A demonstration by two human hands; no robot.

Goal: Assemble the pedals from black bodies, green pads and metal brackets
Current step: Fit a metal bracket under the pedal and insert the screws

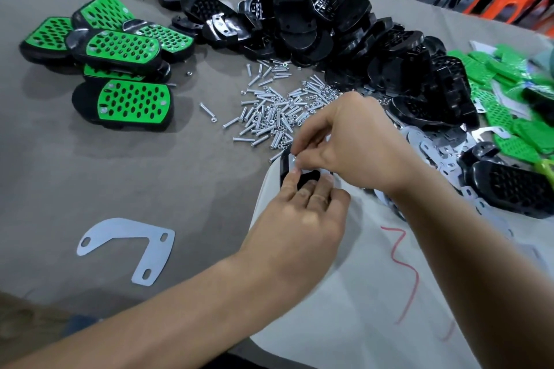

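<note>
Black body point(305, 178) at table's near middle, on edge of white sheet point(359, 293), just below screw pile point(275, 114). Mostly hidden under hands; visible rim runs roughly away from person, long axis and facing not readable. Left hand point(299, 216) grips body, fingers curled over near end. Right hand point(356, 141) pinches small bright part point(295, 160) at body's far rim; screw or nut, cannot tell. Loose metal bracket point(129, 249) flat at left, well apart. Finished pedals point(120, 51) far left, long axes mixed.
</note>
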